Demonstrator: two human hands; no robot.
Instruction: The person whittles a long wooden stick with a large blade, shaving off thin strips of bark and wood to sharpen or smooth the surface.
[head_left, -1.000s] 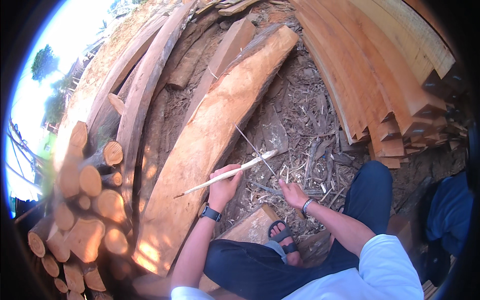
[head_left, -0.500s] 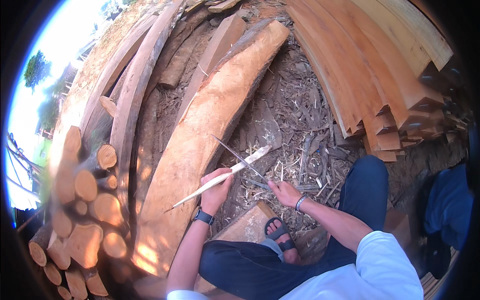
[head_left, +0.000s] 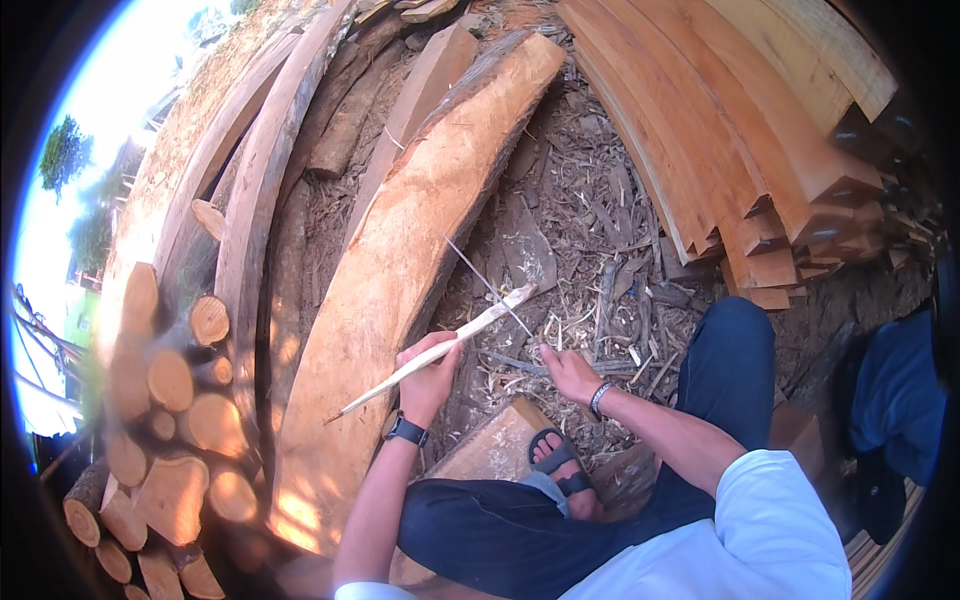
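Note:
My left hand is closed around a pale, peeled stick. The stick slants up to the right, its thin dark-tipped end over a broad wooden slab and its thicker end above the littered ground. In my right hand is a long, thin-bladed knife, seen nearly edge-on. Its handle is hidden in my fingers. The blade crosses the stick near the thicker end; whether they touch, I cannot tell.
Cut logs are piled at the left, beside long timbers. Sawn beams are stacked at the upper right. Bark and wood shavings cover the ground. A wooden block lies by my sandalled foot. Dark blue cloth shows at the right edge.
The knife blade has shifted toward the stick's thicker end and points more steeply away from me. My left hand keeps its hold on the stick. The whole view has moved slightly.

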